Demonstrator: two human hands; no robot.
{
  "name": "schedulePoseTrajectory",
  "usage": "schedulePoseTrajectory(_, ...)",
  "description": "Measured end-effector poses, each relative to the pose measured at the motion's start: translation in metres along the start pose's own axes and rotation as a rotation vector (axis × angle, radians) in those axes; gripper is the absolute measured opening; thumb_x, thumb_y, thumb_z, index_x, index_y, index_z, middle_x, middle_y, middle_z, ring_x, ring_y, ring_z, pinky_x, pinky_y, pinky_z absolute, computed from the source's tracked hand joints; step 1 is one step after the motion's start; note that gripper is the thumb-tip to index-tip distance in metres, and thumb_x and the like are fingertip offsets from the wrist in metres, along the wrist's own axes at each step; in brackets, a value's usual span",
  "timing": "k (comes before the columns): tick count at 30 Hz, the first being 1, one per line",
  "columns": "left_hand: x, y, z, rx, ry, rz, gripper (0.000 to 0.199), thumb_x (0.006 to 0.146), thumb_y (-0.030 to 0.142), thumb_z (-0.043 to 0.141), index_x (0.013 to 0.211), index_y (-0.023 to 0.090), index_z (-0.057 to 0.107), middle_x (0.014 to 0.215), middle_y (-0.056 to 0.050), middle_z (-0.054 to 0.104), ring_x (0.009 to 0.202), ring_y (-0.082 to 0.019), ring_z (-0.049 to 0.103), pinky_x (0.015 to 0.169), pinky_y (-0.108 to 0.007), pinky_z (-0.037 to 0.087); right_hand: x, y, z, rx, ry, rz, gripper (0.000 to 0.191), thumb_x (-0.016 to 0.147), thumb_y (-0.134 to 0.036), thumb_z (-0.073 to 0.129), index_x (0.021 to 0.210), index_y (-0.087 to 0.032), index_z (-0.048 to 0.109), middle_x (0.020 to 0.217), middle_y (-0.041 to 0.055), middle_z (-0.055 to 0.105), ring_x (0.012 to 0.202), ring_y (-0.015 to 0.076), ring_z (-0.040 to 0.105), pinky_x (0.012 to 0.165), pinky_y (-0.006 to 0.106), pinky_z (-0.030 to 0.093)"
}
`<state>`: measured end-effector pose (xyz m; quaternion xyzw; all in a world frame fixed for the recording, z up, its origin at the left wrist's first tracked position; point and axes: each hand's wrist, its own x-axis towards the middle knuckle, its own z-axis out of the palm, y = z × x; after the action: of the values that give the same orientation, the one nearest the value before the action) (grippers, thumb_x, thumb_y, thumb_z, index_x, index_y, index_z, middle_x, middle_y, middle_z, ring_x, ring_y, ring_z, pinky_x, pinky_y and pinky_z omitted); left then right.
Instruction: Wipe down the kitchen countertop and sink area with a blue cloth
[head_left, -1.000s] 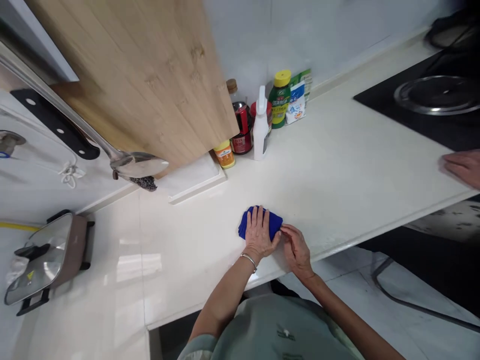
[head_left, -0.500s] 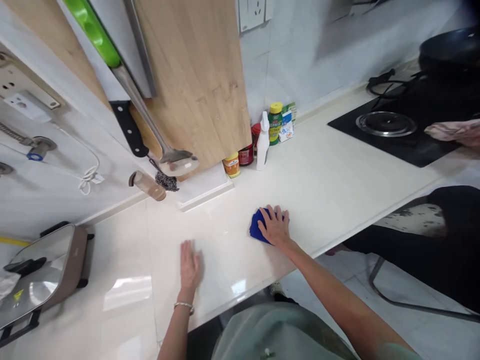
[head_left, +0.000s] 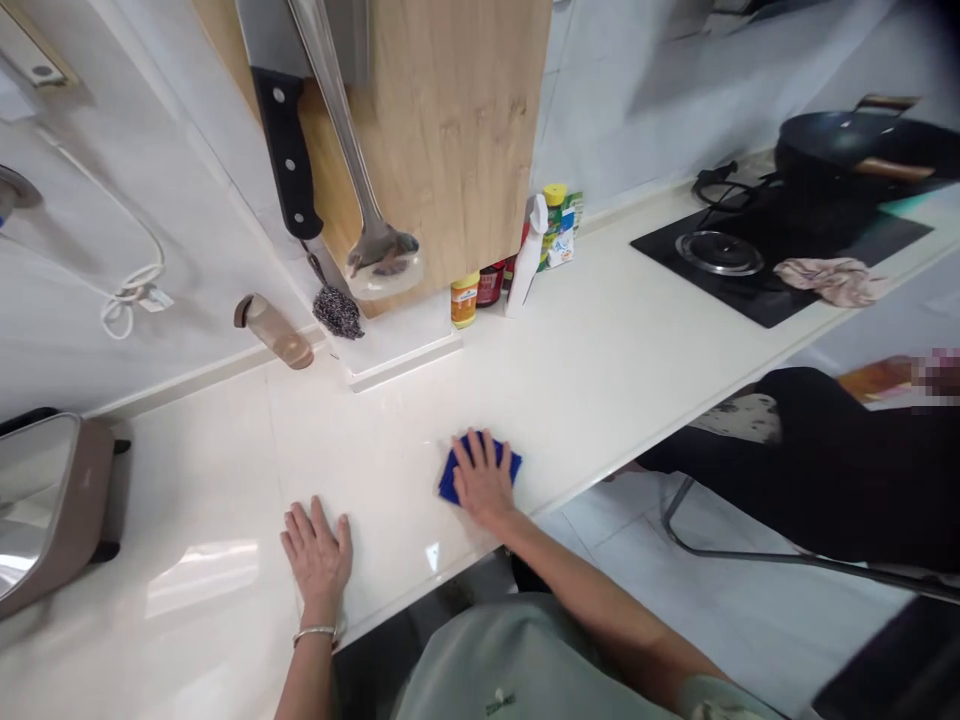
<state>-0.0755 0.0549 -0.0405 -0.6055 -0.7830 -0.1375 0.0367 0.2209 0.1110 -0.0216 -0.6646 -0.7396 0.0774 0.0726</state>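
The folded blue cloth (head_left: 448,482) lies flat on the white countertop (head_left: 577,370), near the front edge. My right hand (head_left: 484,485) presses on it from above, fingers spread over its top, with the cloth showing on both sides. To the left, my left hand (head_left: 319,555), with a bangle at its wrist, rests palm down on the bare countertop. Its fingers are spread and it holds nothing.
Behind my hands hang a cleaver (head_left: 289,150) and a ladle (head_left: 367,200) before a wooden board (head_left: 457,130). A white spray bottle (head_left: 529,260) and jars stand beside it. An electric cooker (head_left: 60,510) is left; a cooktop (head_left: 720,290) and seated person (head_left: 787,470) are right.
My right hand and the blue cloth have slid left and toward the front edge. My left hand has shifted left, its fingers now spread wider. The view has also shifted.
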Motion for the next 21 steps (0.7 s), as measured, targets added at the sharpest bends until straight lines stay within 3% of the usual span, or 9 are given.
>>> schedulePoseTrajectory(4, 0.0, 0.003, -0.005, -0.023, 0.016, -0.009, 0.07, 0.098, 0.052, 0.028, 0.151, 0.007, 0.032, 0.159, -0.031, 0.026, 0.153, -0.038, 0.013, 0.12, -0.061, 0.02, -0.025, -0.048, 0.001, 0.156, -0.115, -0.335, 0.058, 0.1, -0.057, 0.028, 0.152, -0.033, 0.034, 0.166, 0.0087, 0.012, 0.151, 0.0437, 0.003, 0.115, 0.074, 0.006)
schedulePoseTrajectory(8, -0.002, 0.008, -0.009, -0.045, 0.013, -0.011, 0.07, 0.098, 0.053, 0.028, 0.151, 0.006, 0.033, 0.159, -0.03, 0.027, 0.153, -0.038, 0.014, 0.121, -0.061, 0.019, -0.041, -0.05, -0.003, 0.205, -0.155, -0.441, 0.058, 0.1, -0.054, 0.033, 0.151, -0.028, 0.036, 0.166, 0.0103, 0.009, 0.151, 0.0429, 0.002, 0.116, 0.074, 0.006)
schedulePoseTrajectory(12, 0.001, 0.01, -0.011, -0.069, -0.005, -0.023, 0.072, 0.098, 0.054, 0.027, 0.15, 0.005, 0.034, 0.159, -0.031, 0.027, 0.153, -0.038, 0.015, 0.121, -0.061, 0.018, -0.055, -0.022, -0.005, 0.222, -0.159, -0.443, 0.058, 0.099, -0.054, 0.038, 0.152, -0.031, 0.035, 0.166, 0.0065, 0.014, 0.152, 0.0375, 0.006, 0.119, 0.069, 0.008)
schedulePoseTrajectory(17, 0.004, 0.013, -0.019, -0.092, -0.107, -0.076, 0.07, 0.097, 0.052, 0.025, 0.147, 0.005, 0.039, 0.159, -0.03, 0.028, 0.152, -0.038, 0.017, 0.12, -0.063, 0.019, -0.07, 0.038, 0.004, 0.176, -0.057, -0.456, 0.062, 0.095, -0.049, 0.046, 0.152, -0.029, 0.035, 0.165, 0.0056, 0.021, 0.151, 0.0338, 0.011, 0.121, 0.063, 0.009)
schedulePoseTrajectory(21, -0.023, 0.024, -0.028, -0.119, -0.138, -0.153, 0.065, 0.097, 0.049, 0.024, 0.145, 0.009, 0.044, 0.157, -0.026, 0.034, 0.15, -0.038, 0.024, 0.117, -0.068, 0.02, -0.066, 0.101, 0.004, 0.099, 0.08, -0.441, 0.062, 0.091, -0.043, 0.052, 0.149, -0.026, 0.041, 0.162, 0.0077, 0.028, 0.149, 0.0333, 0.018, 0.121, 0.061, 0.013)
